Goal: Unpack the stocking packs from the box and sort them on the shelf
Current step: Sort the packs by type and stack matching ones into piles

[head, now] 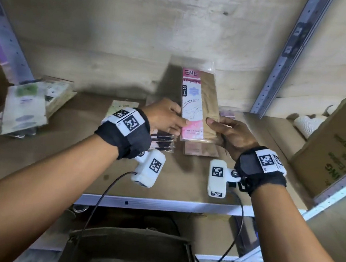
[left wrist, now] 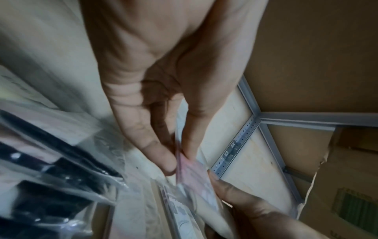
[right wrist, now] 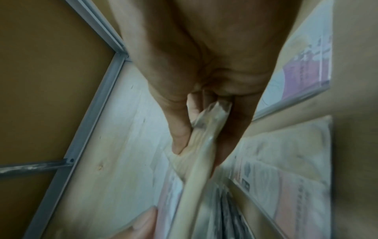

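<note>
Both hands hold a bundle of beige stocking packs point(head: 199, 103) with a pink-and-white ENE label, standing upright over the shelf board point(head: 76, 162). My left hand point(head: 167, 117) pinches its left edge between thumb and fingers; in the left wrist view the pink pack edge point(left wrist: 190, 169) sits between my fingers point(left wrist: 161, 155). My right hand point(head: 228, 133) grips the bundle's lower right corner, and the right wrist view shows the beige pack point(right wrist: 196, 161) wedged between thumb and fingers point(right wrist: 180, 137). A stack of dark packs point(head: 162, 140) lies under my left hand. A brown box point(head: 130, 256) stands below the shelf.
A leaning pile of green-labelled packs point(head: 27, 104) lies at the shelf's left. More flat packs point(head: 198, 149) lie under the held bundle. A large cardboard carton point(head: 343, 151) stands at the right. Grey metal uprights point(head: 285, 57) frame the bay. Cables hang from both wrist cameras.
</note>
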A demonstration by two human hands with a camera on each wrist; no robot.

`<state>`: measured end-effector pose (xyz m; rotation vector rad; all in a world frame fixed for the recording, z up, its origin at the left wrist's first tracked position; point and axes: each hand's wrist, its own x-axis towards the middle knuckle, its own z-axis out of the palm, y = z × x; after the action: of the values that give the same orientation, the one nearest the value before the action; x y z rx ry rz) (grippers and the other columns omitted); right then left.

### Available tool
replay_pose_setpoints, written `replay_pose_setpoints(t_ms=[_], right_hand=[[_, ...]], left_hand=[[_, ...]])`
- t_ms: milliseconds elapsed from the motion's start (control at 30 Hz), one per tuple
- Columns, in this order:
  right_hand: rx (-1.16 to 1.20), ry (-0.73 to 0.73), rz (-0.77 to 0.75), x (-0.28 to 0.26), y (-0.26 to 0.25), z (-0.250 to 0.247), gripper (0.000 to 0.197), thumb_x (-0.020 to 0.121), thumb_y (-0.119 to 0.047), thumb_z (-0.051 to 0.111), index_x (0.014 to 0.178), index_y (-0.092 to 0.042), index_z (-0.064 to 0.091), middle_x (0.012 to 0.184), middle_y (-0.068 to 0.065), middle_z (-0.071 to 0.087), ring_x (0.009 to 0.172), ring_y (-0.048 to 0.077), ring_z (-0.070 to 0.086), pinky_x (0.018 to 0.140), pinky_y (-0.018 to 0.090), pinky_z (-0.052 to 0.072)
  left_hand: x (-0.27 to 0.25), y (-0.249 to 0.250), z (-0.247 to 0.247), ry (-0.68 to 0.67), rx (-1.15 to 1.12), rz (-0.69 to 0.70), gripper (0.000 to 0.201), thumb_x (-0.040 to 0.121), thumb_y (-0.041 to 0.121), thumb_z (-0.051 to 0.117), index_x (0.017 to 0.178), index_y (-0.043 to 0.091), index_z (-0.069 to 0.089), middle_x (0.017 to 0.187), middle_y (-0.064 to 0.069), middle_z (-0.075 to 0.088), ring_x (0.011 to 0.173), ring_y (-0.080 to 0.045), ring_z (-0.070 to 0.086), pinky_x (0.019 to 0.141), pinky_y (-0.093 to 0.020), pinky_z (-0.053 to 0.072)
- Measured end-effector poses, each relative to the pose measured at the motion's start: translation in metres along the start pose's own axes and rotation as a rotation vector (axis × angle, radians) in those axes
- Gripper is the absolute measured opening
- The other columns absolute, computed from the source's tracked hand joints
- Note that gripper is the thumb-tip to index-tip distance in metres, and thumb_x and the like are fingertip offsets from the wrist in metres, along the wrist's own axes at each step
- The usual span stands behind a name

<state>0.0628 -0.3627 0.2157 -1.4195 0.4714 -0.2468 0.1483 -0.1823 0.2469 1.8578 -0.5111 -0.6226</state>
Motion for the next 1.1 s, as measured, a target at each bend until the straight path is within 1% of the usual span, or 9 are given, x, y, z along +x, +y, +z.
replay_pose_setpoints(t_ms=[167,233,300,433,733,833,900,1000,1100], right_hand=[[-0.253,0.105,0.015,0.027,0.006,-0.009,0.026,0.074,-0.013,0.083,0.098,-0.007,0.075,0.098,0.017,0.075,0.088,0.030,0.072,0.087,0.045,0.059],[-0.435,0.136,0.034,0.033,0.008,-0.010,0.029,0.074,-0.011,0.081,0.102,-0.010,0.075,0.094,0.010,0.076,0.086,0.026,0.071,0.087,0.039,0.059],[-0.582,0.169,0.066,0.034,0.008,-0.009,0.039,0.072,-0.012,0.081,0.109,-0.011,0.073,0.099,0.008,0.074,0.094,0.024,0.070,0.090,0.035,0.056],[-0.728,0.224,0.089,0.031,0.007,-0.005,0.043,0.074,-0.011,0.079,0.116,-0.009,0.070,0.114,0.011,0.070,0.107,0.025,0.065,0.085,0.024,0.052],[-0.800,0.231,0.100,0.025,0.007,-0.002,0.046,0.074,-0.001,0.077,0.119,-0.004,0.067,0.123,0.017,0.065,0.112,0.029,0.063,0.095,0.037,0.055],[-0.809,0.219,0.097,0.025,0.008,-0.003,0.048,0.074,-0.001,0.078,0.120,-0.005,0.066,0.124,0.016,0.064,0.113,0.029,0.062,0.095,0.038,0.054],[-0.827,0.214,0.095,0.025,0.008,-0.003,0.047,0.074,-0.001,0.077,0.120,-0.004,0.067,0.123,0.016,0.065,0.114,0.029,0.062,0.095,0.038,0.055],[-0.851,0.200,0.088,0.026,0.009,-0.003,0.044,0.075,-0.001,0.076,0.118,-0.003,0.068,0.120,0.016,0.067,0.112,0.028,0.064,0.094,0.037,0.055],[-0.857,0.197,0.087,0.026,0.009,-0.003,0.042,0.076,-0.002,0.077,0.117,-0.004,0.068,0.119,0.016,0.067,0.110,0.028,0.064,0.094,0.037,0.055]], left_hand=[[0.040,0.003,0.015,0.071,0.185,-0.093,0.029,0.087,0.000,0.070,0.113,-0.007,0.059,0.114,-0.022,0.068,0.085,-0.029,0.071,0.085,-0.037,0.059],[0.055,0.000,0.022,0.119,0.356,-0.102,0.031,0.086,0.003,0.072,0.114,-0.006,0.062,0.110,-0.021,0.071,0.087,-0.028,0.072,0.083,-0.037,0.060],[0.064,-0.002,0.031,0.169,0.534,-0.085,0.033,0.086,0.006,0.069,0.115,-0.005,0.062,0.110,-0.019,0.070,0.086,-0.026,0.071,0.076,-0.033,0.061],[0.073,-0.001,0.047,0.243,0.782,-0.038,0.032,0.090,0.010,0.065,0.119,-0.004,0.062,0.120,-0.019,0.066,0.108,-0.033,0.067,0.091,-0.040,0.056],[0.075,0.000,0.069,0.270,0.996,-0.032,0.032,0.096,0.014,0.059,0.124,-0.001,0.057,0.127,-0.015,0.059,0.120,-0.028,0.057,0.108,-0.037,0.039],[0.074,0.004,0.072,0.272,1.075,-0.049,0.009,0.095,0.010,0.060,0.093,0.001,0.061,0.099,-0.012,0.065,0.111,-0.028,0.063,0.104,-0.036,0.041],[0.074,0.003,0.072,0.276,1.117,-0.051,0.020,0.094,0.008,0.061,0.076,0.002,0.053,0.090,-0.010,0.059,0.110,-0.029,0.064,0.095,-0.033,0.045],[0.076,0.001,0.074,0.245,1.126,-0.065,0.003,0.095,0.007,0.057,0.097,0.009,0.059,0.107,-0.012,0.054,0.109,-0.027,0.061,0.097,-0.034,0.045],[0.081,-0.003,0.073,0.269,1.150,-0.040,0.024,0.090,0.008,0.065,0.114,0.006,0.065,0.117,-0.013,0.064,0.109,-0.030,0.064,0.081,-0.032,0.049]])
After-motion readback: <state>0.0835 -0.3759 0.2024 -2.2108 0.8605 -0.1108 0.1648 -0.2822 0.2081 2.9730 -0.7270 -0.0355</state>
